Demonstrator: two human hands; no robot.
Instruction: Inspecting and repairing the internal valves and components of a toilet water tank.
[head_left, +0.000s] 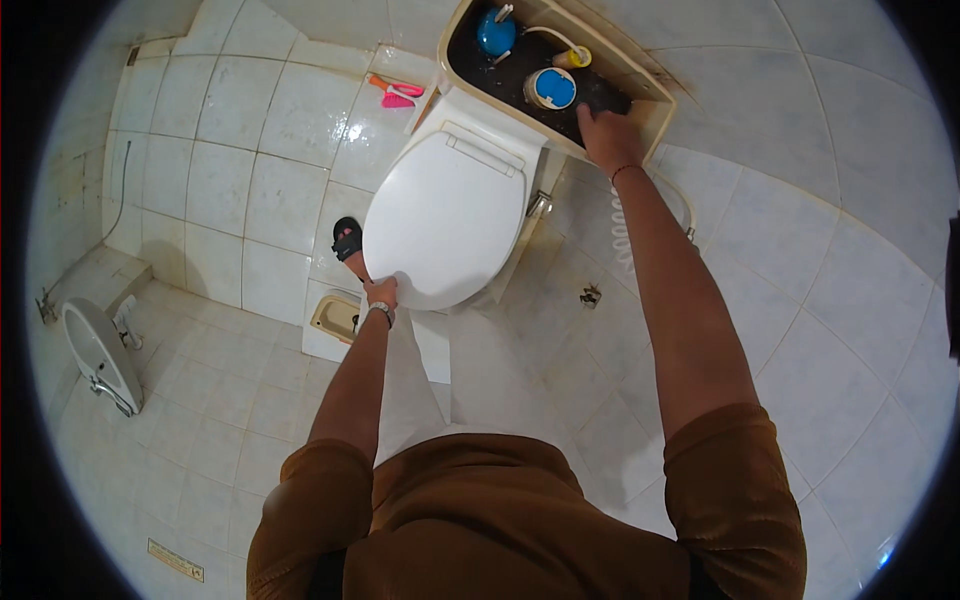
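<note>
The white toilet lid [445, 220] lies down over the bowl. At its front left edge my left hand [381, 292] is closed, fingers against the rim. Behind the lid stands the toilet tank [655, 115], uncovered, with dark water inside. My right hand [612, 138] reaches over the tank's near right wall, one finger stretched apart from the rest; its other fingers are partly hidden. Nothing shows in it. Inside the tank are a blue float [496, 34], a blue-topped flush valve [553, 89] and a yellow-capped tube [574, 58].
A pink brush [397, 97] with an orange handle lies left of the tank. A small sink [100, 345] is at far left. A beige basin [334, 316] sits by my left hand. A coiled white hose [621, 235] hangs at right. A floor fitting [590, 296] pokes up between.
</note>
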